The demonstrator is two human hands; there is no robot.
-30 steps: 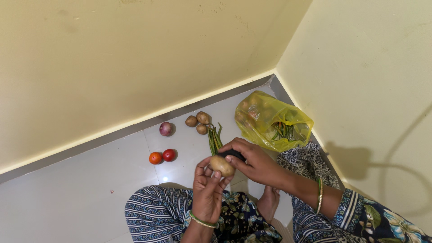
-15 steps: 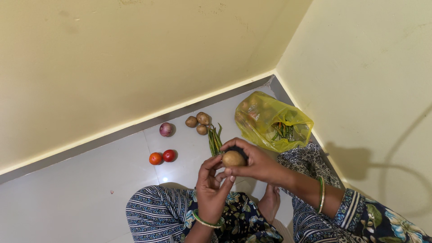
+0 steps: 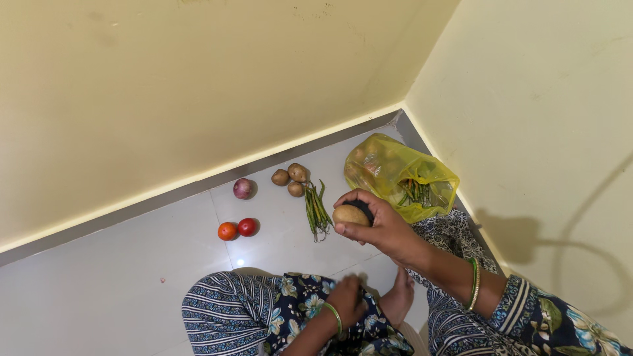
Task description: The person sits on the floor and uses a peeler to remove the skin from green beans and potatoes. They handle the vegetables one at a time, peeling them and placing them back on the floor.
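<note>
My right hand (image 3: 372,227) is shut on a tan potato (image 3: 349,215) and a small black object (image 3: 364,207) tucked behind it, held above the white floor. My left hand (image 3: 346,301) rests low on my patterned lap with its fingers curled, and I cannot see anything in it. A bunch of green beans (image 3: 317,209) lies on the floor just left of the held potato.
Three potatoes (image 3: 290,178), a purple onion (image 3: 242,188) and two tomatoes (image 3: 237,229) lie on the white tiled floor (image 3: 112,283). A yellow plastic bag (image 3: 399,177) with more beans sits in the corner. Yellow walls close in at the back and right.
My left hand let go of the potato and dropped to my lap. My right hand carried the potato and black object slightly up and to the right.
</note>
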